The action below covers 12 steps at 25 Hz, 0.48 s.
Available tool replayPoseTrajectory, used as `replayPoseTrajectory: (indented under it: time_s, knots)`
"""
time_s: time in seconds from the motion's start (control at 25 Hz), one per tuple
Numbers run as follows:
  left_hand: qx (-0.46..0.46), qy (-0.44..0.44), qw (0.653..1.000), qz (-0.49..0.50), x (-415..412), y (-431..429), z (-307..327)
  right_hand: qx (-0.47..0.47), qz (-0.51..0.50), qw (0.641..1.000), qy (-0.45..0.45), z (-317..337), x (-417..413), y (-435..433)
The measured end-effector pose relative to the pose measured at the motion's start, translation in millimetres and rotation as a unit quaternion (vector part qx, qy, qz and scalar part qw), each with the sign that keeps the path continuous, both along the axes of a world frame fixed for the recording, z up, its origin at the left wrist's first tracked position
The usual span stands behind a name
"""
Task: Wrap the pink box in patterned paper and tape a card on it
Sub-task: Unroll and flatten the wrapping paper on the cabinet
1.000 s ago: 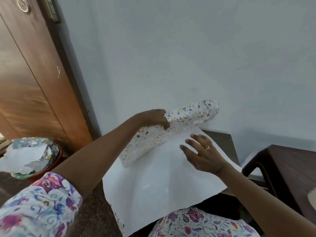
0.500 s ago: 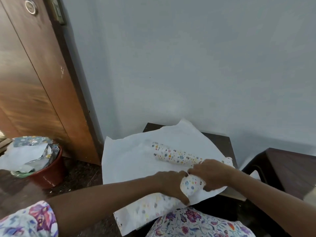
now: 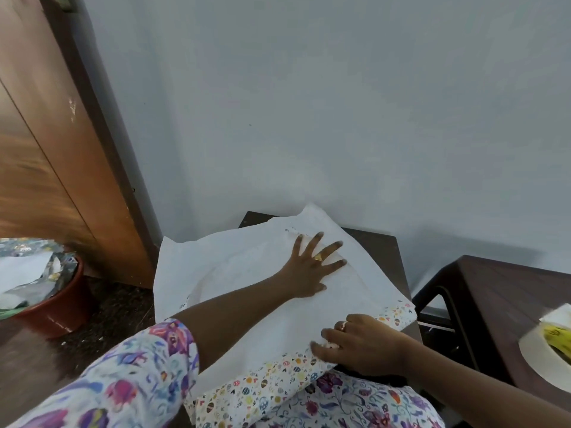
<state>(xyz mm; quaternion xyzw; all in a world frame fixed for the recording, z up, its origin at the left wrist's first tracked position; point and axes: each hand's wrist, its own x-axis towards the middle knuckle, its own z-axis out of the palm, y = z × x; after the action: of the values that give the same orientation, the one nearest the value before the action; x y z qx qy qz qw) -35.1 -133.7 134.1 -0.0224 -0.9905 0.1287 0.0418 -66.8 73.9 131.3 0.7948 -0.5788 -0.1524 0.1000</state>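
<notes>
– Paper (image 3: 247,273): how many sheets?
– One, lying white side up, covering the small table (image 3: 383,251).
– Hands?
– Left hand (image 3: 309,270) is pressing flat, fingers spread; right hand (image 3: 361,344) is pinching the near edge.

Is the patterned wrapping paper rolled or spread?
Spread: the patterned wrapping paper lies white side up, left hand pressing it flat, right hand gripping its edge.

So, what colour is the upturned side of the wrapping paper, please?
Plain white; the paper shows best in the head view.
</notes>
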Motion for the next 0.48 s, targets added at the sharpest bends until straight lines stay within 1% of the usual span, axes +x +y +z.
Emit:
replayPoseTrajectory:
  time_s: [0.08, 0.12, 0.16, 0.24, 0.28, 0.32, 0.4, 0.44, 0.48]
  knots:
    - [-0.061, 0.013, 0.998, -0.01, -12.8, 3.4, 0.6, 0.055, -0.024, 0.998, -0.023, 10.0, 9.3, -0.7]
    - [-0.062, 0.018, 0.998, -0.001, -20.2, 2.6, 5.4, 0.093, -0.037, 0.994, -0.048, 17.4, 12.8, -1.2]
    - [-0.049, 0.043, 0.998, 0.011, -26.5, 1.7, 8.9, 0.134, -0.069, 0.986, -0.077, 25.0, 16.8, -1.0]
    - [0.003, 0.068, 0.997, 0.034, -23.7, 4.6, 20.6, 0.185, -0.154, 0.962, -0.126, 40.2, 26.0, 0.6]
    - [0.023, 0.093, 0.995, 0.029, -14.3, 10.3, 26.6, 0.23, -0.2, 0.941, -0.147, 46.4, 27.6, 0.3]
    - [0.041, 0.136, 0.99, 0.002, -2.4, 15.7, 25.9, 0.294, -0.241, 0.908, -0.178, 52.4, 27.2, 0.3]
    - [0.071, 0.196, 0.973, -0.094, 28.0, 26.7, 23.6, 0.417, -0.298, 0.821, -0.252, 58.4, 23.9, 1.4]
    - [0.097, 0.199, 0.969, -0.113, 48.4, 37.1, 28.6, 0.45, -0.311, 0.791, -0.274, 59.6, 21.9, 1.3]
    - [0.156, 0.172, 0.966, -0.11, 70.4, 50.0, 31.8, 0.464, -0.322, 0.772, -0.291, 58.6, 20.8, 0.4]
